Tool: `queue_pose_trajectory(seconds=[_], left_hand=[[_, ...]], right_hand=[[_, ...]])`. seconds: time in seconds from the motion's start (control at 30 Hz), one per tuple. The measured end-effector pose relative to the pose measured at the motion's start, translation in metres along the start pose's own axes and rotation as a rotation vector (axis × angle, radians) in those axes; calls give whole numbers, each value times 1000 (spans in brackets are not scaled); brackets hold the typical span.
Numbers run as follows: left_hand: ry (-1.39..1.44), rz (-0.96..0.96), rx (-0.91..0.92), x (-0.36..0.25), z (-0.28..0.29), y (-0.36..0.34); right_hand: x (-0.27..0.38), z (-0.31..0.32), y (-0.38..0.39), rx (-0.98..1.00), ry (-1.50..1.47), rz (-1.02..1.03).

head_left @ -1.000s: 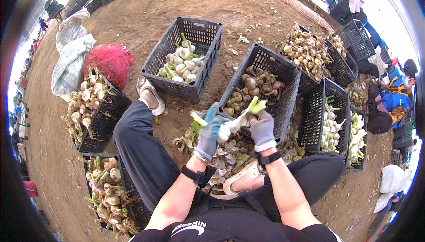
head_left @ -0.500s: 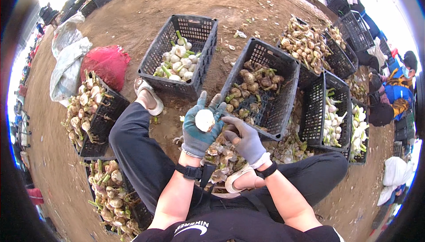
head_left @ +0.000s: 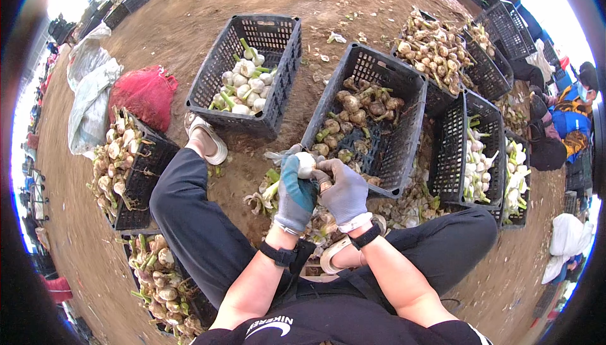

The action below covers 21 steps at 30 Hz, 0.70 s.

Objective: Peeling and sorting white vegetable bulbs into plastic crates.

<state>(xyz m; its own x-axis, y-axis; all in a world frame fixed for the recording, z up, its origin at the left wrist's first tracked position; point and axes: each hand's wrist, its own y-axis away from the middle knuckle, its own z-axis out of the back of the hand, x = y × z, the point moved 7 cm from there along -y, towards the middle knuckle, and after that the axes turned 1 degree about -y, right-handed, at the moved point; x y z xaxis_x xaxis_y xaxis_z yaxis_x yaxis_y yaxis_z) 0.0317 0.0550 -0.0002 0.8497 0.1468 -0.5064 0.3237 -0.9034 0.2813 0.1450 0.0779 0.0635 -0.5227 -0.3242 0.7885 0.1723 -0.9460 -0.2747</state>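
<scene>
At the near left stands a side crate (head_left: 201, 303) of brownish garlic, and papery peelings (head_left: 322, 226) lie between the legs. Over them, the gloved left hand (head_left: 295, 195) curls around a white garlic bulb (head_left: 307, 164); the gloved right hand (head_left: 346, 191) bends its fingers against the bulb's right side, though whether they pinch it cannot be told. Just beyond, a black crate (head_left: 411, 131) holds brownish bulbs; farther left, a far crate (head_left: 243, 124) holds white ones
</scene>
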Motion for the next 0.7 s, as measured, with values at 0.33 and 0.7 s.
queue_pose_trajectory(seconds=[0.33,0.7], left_hand=[[-6,50,66,6,-5,7],[331,333,-14,10,0,5]], right_hand=[[-30,-1,-6,118,251,-234],[-59,1,17,284,266,-324]])
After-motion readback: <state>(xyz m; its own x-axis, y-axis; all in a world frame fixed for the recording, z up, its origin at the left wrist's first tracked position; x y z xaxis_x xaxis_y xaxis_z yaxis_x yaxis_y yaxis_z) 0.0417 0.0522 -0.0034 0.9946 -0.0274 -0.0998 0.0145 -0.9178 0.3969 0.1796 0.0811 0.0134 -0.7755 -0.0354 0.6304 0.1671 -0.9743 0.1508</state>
